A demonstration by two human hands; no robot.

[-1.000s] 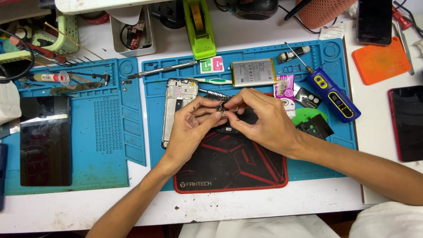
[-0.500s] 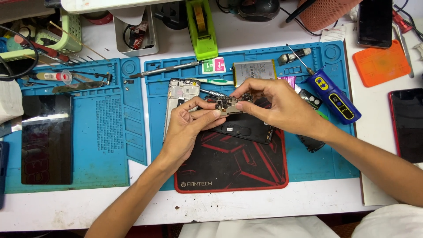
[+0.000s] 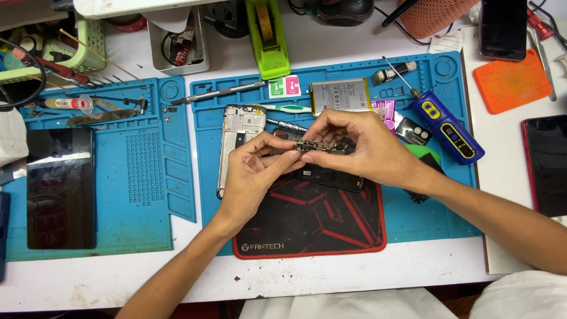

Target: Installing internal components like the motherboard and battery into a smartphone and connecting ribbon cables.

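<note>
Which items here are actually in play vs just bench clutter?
In play:
- small circuit board, pinched between left hand and right hand
- dark phone body under the hands
- phone frame beside the left hand
- red-and-black pad

Lying about:
- battery
- blue electric screwdriver
- green tape dispenser
- orange mat
- dark screen panel

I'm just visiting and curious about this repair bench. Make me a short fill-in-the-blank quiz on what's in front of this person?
1. Both hands, left hand and right hand, pinch one small ____ board between them.
2. The black mouse pad has a ____ border.
3. The tape dispenser at the top is ____.
4. The bare phone frame lies on a ____ work mat.

Missing words: circuit; red; green; blue
</note>
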